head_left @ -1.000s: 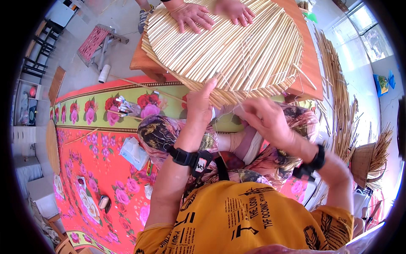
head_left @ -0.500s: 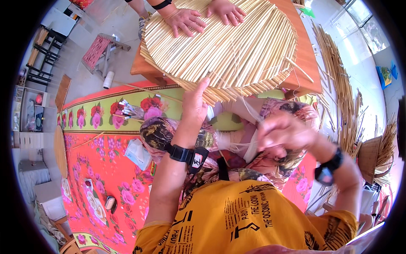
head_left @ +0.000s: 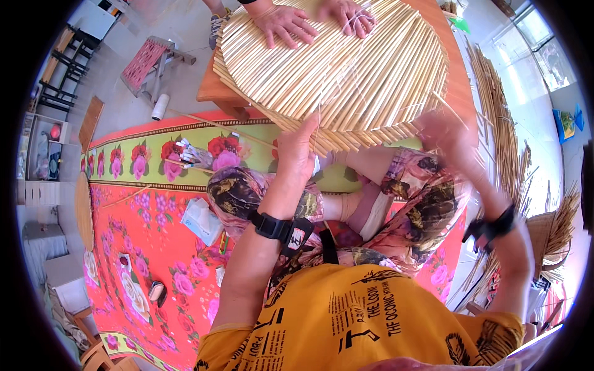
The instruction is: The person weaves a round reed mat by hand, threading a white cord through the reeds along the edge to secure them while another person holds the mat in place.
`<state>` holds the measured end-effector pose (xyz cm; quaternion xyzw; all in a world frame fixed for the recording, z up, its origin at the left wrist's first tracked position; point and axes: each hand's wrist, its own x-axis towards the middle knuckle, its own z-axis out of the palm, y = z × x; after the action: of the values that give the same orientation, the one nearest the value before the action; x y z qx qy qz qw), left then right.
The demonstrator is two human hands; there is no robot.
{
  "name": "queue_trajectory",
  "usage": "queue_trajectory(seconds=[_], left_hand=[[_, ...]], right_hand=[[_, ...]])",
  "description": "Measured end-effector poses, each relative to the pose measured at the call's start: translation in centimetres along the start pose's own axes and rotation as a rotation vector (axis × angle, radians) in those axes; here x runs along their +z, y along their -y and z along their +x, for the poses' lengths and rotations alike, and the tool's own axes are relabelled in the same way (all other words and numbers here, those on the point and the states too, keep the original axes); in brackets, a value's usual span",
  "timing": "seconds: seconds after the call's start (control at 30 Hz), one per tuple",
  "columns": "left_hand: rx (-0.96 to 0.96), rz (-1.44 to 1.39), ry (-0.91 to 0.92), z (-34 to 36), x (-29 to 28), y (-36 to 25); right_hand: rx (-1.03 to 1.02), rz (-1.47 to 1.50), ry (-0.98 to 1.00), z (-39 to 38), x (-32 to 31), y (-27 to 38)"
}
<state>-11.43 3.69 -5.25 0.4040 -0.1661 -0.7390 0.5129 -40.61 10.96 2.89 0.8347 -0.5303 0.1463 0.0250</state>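
A round mat of straw-coloured plant stalks [head_left: 371, 74] lies on a low wooden table, its near edge jutting over the table's side. My left hand [head_left: 298, 148] grips that near edge, thumb on top and the other fingers mostly hidden below. White thread [head_left: 337, 80] runs loosely over the stalks, from near my left thumb toward the far side. Smeared by motion, my right hand [head_left: 447, 137] is at the mat's right edge, beside a loose stalk [head_left: 450, 110]; its fingers are unclear. Another person's two hands [head_left: 288, 26] rest flat on the far part of the mat.
The wooden table [head_left: 216, 94] stands on a red floral floor cloth [head_left: 167, 229]. A woven stool [head_left: 148, 65] and a thread spool [head_left: 160, 107] are at left. Bundled stalks [head_left: 495, 117] and a basket [head_left: 538, 229] stand at right. A tissue pack [head_left: 202, 221] lies by my knee.
My right hand has swung up and right from above my lap to the mat's right edge. The thread now lies farther across the mat, which has shifted slightly right in view.
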Motion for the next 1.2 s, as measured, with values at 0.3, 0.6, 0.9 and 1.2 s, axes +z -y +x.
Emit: queue_trajectory(seconds=[0.3,0.6,0.9,1.2], left_hand=[[-0.033,-0.006,-0.025,-0.3,0.9,-0.6],[-0.043,0.023,-0.053,-0.9,1.5,-0.9],[-0.065,0.035,-0.034,-1.3,1.6,-1.6],[-0.121,0.013,0.077,-0.9,0.8,-2.0]], right_hand=[[0.566,0.593,-0.146,2.2,17.6,9.6],[0.309,0.269,0.192,-0.6,20.0,9.0],[0.316,0.318,0.179,-1.4,20.9,10.2],[0.327,0.22,0.074,-0.3,23.9,11.3]])
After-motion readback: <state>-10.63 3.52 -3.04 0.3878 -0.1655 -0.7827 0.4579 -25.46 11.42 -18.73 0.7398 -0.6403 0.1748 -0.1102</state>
